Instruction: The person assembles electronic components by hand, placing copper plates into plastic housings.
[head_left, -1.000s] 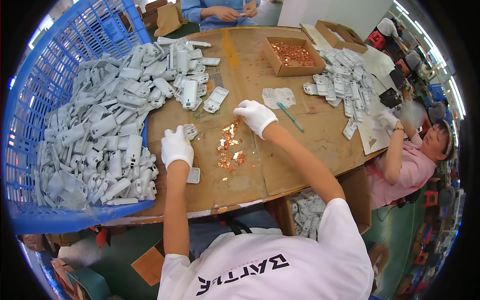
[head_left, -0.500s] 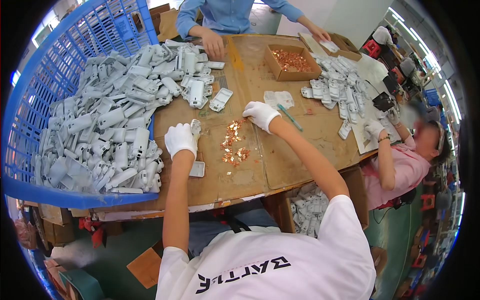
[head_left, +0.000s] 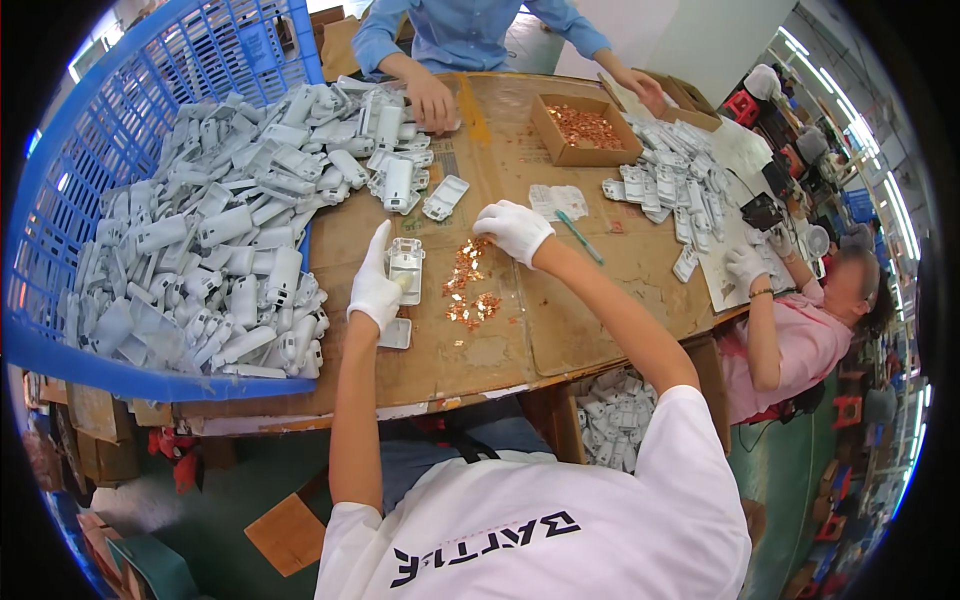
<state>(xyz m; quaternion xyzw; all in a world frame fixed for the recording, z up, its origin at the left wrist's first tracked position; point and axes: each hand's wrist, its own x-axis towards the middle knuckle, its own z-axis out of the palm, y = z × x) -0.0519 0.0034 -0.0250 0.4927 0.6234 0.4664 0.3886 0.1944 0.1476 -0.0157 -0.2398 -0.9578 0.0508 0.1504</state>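
My left hand [head_left: 375, 284], in a white glove, grips a white plastic housing [head_left: 405, 262] by its side. The index finger points away from me, and the housing's hollow side faces up. Gloved in white too, my right hand [head_left: 513, 232] has its fingertips pinched together at the far end of a loose pile of small copper-coloured metal pieces [head_left: 463, 268]. Whether a piece is between those fingertips is too small to make out. Just below my left hand a second white housing [head_left: 396, 333] lies on the cardboard-covered table [head_left: 420, 375].
A blue plastic basket [head_left: 160, 380] heaped with white housings [head_left: 235, 225] stands at left. Beyond my hands lie a loose housing [head_left: 446, 197], a green pen [head_left: 580, 238] and a cardboard box [head_left: 600, 155] of copper pieces. Two people work at the far side and right.
My left hand has shifted slightly right and turned, its index finger now extended and the housing's hollow side showing. My right hand has moved slightly left at the copper pieces.
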